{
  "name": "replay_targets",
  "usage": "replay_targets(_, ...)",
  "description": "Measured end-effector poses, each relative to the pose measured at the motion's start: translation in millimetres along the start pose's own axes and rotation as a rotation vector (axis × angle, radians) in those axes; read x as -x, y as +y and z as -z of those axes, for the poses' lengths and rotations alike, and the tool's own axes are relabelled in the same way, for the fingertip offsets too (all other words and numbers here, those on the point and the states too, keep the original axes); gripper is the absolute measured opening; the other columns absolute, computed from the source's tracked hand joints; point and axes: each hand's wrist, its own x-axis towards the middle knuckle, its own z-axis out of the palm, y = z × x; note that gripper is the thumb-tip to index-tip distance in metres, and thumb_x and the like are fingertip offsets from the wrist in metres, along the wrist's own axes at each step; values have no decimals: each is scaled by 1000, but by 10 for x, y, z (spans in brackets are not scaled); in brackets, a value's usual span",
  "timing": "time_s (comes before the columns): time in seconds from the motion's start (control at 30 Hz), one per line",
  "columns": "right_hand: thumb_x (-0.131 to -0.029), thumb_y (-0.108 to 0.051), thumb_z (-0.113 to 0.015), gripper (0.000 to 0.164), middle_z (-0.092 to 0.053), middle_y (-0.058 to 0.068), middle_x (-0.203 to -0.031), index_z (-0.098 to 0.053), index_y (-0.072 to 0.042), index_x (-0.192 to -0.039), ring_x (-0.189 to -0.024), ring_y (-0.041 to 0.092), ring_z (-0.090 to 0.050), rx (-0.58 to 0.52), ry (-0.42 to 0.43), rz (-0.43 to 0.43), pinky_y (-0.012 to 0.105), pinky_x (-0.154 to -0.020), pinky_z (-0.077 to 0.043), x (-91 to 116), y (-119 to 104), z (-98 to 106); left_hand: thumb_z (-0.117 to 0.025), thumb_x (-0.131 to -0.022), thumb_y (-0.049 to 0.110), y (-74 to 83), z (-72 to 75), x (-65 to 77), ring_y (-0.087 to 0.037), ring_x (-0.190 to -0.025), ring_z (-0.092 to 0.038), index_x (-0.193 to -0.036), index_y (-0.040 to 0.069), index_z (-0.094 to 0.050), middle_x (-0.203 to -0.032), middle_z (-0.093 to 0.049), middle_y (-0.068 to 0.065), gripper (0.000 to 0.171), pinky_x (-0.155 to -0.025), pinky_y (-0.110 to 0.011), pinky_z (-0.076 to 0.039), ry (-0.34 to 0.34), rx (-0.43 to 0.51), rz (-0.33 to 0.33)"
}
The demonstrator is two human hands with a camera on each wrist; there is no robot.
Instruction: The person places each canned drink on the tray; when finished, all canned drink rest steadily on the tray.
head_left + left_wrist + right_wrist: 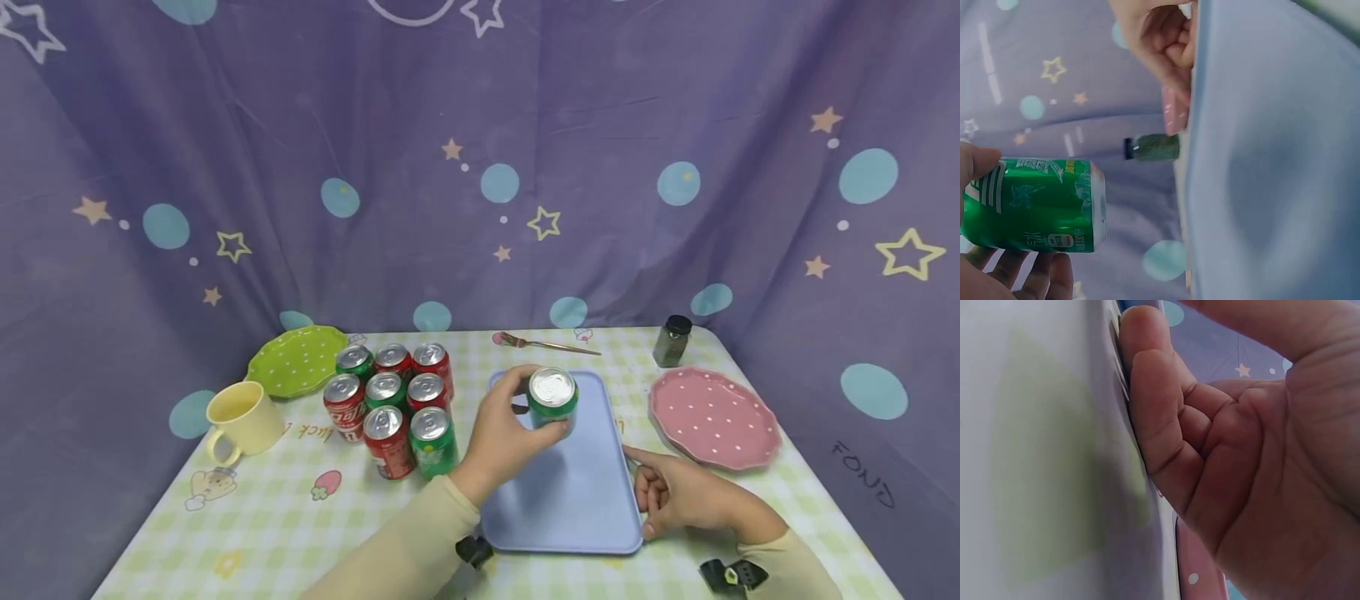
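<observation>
In the head view my left hand point(502, 429) grips a green soda can point(552, 402) upright over the light blue tray point(573, 517). Thumb and fingers wrap around the can's sides, and a gap shows between can point(1041, 205) and tray point(1272, 162) in the left wrist view. My right hand point(686, 493) rests at the tray's right edge, index finger straight against the rim and thumb nearer the front corner. Its other fingers bend loosely in the right wrist view. Several red and green cans point(390, 442) stand grouped upright left of the tray.
A yellow mug point(243, 419) and a green dotted plate point(296, 362) are at the left. A fork point(555, 345) lies behind the tray. At the right are a dark-capped jar point(671, 343) and a pink dotted plate point(716, 417). A purple curtain point(480, 275) hangs behind the table.
</observation>
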Motion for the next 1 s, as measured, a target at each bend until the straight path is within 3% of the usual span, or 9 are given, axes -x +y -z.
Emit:
replay_targets(0.17, -73, 0, -93, 120, -64, 25, -93, -11, 15, -160, -76, 12, -65, 3, 2, 1, 28, -65, -60, 8, 23, -6, -93, -80, 28, -170, -268, -152, -12, -117, -59, -138, 29, -60, -126, -63, 13, 67, -91, -42, -58, -14, 34, 109)
replay_targets(0.37, -72, 0, -93, 121, -65, 22, -91, -11, 14, -160, -75, 13, -66, 22, 9, 16, 30, -64, -61, 6, 34, 2, -94, -79, 27, -357, -483, -364, -13, -117, -59, -138, 26, -61, -125, -65, 10, 68, -93, -36, -57, -12, 27, 213)
replay_targets(0.7, -73, -1, -93, 121, -65, 20, -93, -12, 12, -161, -75, 15, -67, 48, 16, -20, 30, -65, -61, -6, 7, 15, -95, -78, 33, -472, -671, -610, -14, -117, -62, -138, 33, -61, -127, -66, 14, 69, -97, -38, -53, -55, -26, 287)
replay_targets(1.0, -73, -2, -93, 121, -65, 20, -94, -12, 11, -162, -76, 14, -66, 55, 15, -50, 28, -65, -60, -24, 11, 15, -94, -80, 33, -564, -808, -707, -19, -117, -63, -140, 25, -62, -128, -67, 7, 69, -98, -42, -53, -41, -48, 311)
